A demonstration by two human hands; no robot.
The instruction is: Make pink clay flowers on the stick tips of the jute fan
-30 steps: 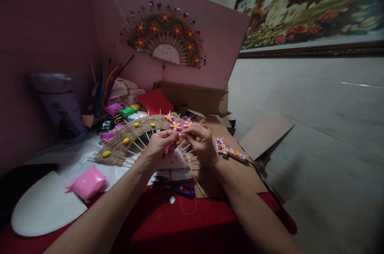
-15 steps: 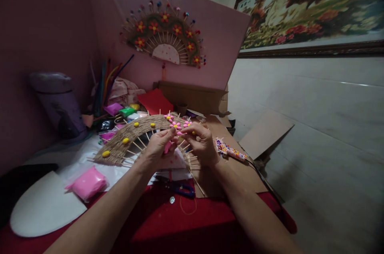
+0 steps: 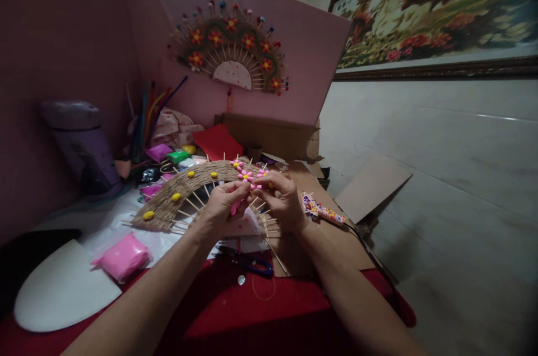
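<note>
A fan-shaped piece wrapped in brown twine [image 3: 162, 209], with thin sticks through it, lies on the table. Yellow ovals [image 3: 176, 197] dot its left part, and pink-petalled flowers with yellow centres [image 3: 246, 176] sit toward its right. My left hand [image 3: 225, 204] is closed over the fan's middle with a lump of pink clay [image 3: 234, 208] in its fingers. Its thumb and forefinger meet the fingertips of my right hand [image 3: 281, 199]. That hand is closed in a pinch beside the flowers; whatever small thing is in it is hidden.
Scissors [image 3: 256, 265] lie in front of the fan on the red cloth [image 3: 227, 317]. A pink clay packet [image 3: 123, 256] and a white half-round board [image 3: 63, 294] are at the left. On cardboard [image 3: 336, 244] at the right lies a flower-patterned glue gun [image 3: 321, 210]. Another decorated fan [image 3: 231, 56] hangs behind.
My fingertips have come closer together. The small pink piece that showed between them is now mostly covered. The fan has stayed in place.
</note>
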